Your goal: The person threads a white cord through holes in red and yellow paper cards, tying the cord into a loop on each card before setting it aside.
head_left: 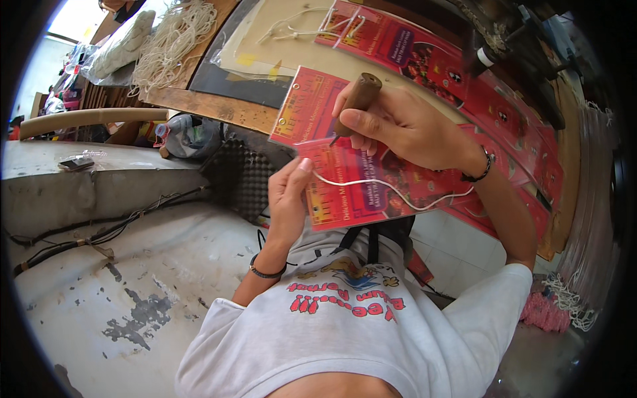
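My right hand (415,126) is closed around the brown handle of an awl (362,98), its thin dark tip angled down at a red printed sheet (352,199). With thumb and fingers, my left hand (286,192) pinches the left edge of that sheet, which looks glossy. A white cord (388,184) runs from beside my left thumb across the sheet toward my right wrist. Partly beneath it lies another red sheet (308,99) with small metal eyelets along its left edge. Whether the awl's tip touches the sheet, I cannot tell.
Several more red sheets (424,53) overlap across the wooden table (219,109), near a dark metal device (507,46). A heap of white cords (172,43) lies at the far left. Below are a plastic bottle (179,129) and a worn grey surface (79,292).
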Demonstrator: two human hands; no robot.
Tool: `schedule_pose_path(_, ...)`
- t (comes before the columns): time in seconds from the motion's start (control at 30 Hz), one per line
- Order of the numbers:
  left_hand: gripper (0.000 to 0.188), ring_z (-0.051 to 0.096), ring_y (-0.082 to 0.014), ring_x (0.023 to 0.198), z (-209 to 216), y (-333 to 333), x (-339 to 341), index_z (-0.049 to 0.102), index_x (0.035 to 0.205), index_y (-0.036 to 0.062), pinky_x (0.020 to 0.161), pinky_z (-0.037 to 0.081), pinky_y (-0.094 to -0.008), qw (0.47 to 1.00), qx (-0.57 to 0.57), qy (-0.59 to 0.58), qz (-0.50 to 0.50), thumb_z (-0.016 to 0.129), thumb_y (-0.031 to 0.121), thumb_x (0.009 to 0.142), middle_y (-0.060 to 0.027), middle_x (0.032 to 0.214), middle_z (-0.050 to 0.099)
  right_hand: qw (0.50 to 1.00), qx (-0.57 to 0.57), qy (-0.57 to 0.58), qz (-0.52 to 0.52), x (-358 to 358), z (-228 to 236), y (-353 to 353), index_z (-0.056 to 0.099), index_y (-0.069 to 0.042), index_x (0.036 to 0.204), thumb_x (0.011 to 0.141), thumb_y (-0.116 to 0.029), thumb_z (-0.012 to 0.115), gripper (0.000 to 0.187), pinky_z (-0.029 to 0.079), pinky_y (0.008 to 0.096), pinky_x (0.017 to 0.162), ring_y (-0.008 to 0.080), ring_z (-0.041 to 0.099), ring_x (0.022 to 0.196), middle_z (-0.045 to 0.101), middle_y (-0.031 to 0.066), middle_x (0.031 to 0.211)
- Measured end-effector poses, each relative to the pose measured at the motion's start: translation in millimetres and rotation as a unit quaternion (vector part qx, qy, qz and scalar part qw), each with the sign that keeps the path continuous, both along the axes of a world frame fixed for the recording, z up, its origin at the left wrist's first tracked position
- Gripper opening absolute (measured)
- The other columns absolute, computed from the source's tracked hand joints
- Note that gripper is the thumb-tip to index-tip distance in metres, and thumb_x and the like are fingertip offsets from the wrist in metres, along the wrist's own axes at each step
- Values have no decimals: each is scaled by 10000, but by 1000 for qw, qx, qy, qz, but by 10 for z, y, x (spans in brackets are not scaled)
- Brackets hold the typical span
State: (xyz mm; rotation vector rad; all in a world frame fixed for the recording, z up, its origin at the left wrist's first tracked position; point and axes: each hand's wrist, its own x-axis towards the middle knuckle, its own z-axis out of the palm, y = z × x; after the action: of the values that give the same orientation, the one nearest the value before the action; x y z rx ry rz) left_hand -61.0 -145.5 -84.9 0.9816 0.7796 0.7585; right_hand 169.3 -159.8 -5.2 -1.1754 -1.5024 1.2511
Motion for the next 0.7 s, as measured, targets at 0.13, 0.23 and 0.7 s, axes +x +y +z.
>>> schedule_pose_path(0.13,353,616,-36,815,98,105,-7,665,1089,-44,726,496,-202,1000,2,-23,-7,473,249,1051,-37,966,697,999,-6,-32,10,61,-4,6,602,-27,984,1039,-369,525,355,469,251,577,88,554,663,581,20,775)
schedule_pose_path(0.23,368,618,-39,816,56,144,-58,657,1102,-55,727,496,-204,999,26,3,-28,463,255,1054,-43,974,698,996,-84,-32,15,76,7,36,554,-26,1123,1056,-304,502,291,484,239,664,77,558,744,565,6,836)
schedule_pose_path(0.7,381,623,-51,855,112,179,-39,640,1135,-71,761,490,-212,998,40,14,-48,443,244,1052,-56,998,699,998,12,40,-53,151,152,8,578,-7,1086,1037,-297,548,296,516,249,707,84,595,772,624,25,874)
